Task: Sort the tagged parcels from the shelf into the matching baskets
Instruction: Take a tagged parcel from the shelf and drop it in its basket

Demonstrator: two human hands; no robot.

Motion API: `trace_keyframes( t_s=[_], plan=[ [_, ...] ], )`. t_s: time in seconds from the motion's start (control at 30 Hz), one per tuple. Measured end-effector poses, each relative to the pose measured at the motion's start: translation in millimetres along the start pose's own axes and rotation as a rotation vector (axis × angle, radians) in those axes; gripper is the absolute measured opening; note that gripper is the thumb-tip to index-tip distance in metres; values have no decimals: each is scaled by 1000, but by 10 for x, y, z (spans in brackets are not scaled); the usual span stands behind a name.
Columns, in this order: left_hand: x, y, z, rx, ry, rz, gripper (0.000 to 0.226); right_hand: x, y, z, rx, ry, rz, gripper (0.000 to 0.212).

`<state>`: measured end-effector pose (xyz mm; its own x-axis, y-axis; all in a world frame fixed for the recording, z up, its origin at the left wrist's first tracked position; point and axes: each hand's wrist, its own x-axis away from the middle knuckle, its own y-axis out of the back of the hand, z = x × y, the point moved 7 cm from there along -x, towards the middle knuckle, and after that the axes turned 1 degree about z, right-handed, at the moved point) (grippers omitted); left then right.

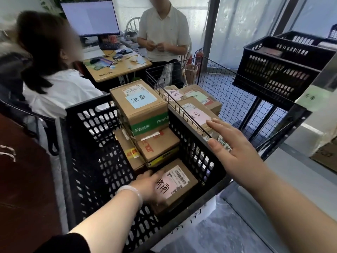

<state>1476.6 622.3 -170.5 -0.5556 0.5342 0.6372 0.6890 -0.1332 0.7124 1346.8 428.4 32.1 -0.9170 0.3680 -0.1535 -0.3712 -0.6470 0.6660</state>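
- Left hand [147, 185], nearest the head camera with a white bangle [131, 190] on the wrist, reaches down into the black plastic basket [191, 136]. Fingers and thumb look wrapped on the left end of the pink-tagged parcel [179, 187]; blur hides the fingertips.
- Pink-tagged parcel sits low at the near end of that basket, tilted, label up, just beside the stacked cartons [156, 145]. Cannot tell whether it rests on the basket floor.
- Tag writing looks the same as on the blue-tagged parcel [138, 101] atop the stack, so the basket seems the right one. Placing looks nearly done.
- Right hand [235, 152] hovers flat over the basket's right rim, fingers straight and spread, holding nothing. It is close to the wire basket [228, 92], which holds other tagged boxes [197, 114].
- Risks: the one-ended hold could let the parcel tip or drop on release. A knock against the stack could shift the top carton, which stands above the rim. The free hand may snag the wire rim.
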Motion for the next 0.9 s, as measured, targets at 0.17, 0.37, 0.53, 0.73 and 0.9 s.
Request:
trace_keyframes(
  t_s=[0.17, 0.37, 0.53, 0.73, 0.9],
  plan=[
    [8, -74, -174, -255, -42, -36, 125, 42, 24, -38, 36, 6, -8, 49],
    [-33, -34, -351, -293, -30, -20, 112, 132, 172, -96, 64, -18, -54, 46],
    [-35, 0, -383, -333, -10, 1, 108, 243, 261, -141, 95, -20, -57, 48],
    [170, 440, -710, -275, -93, -167, 85, 394, 424, -226, 230, -67, -53, 57],
    [694, 960, -1060, -96, -189, -496, 69, 656, 569, -422, 413, -144, 3, 72]
  ],
)
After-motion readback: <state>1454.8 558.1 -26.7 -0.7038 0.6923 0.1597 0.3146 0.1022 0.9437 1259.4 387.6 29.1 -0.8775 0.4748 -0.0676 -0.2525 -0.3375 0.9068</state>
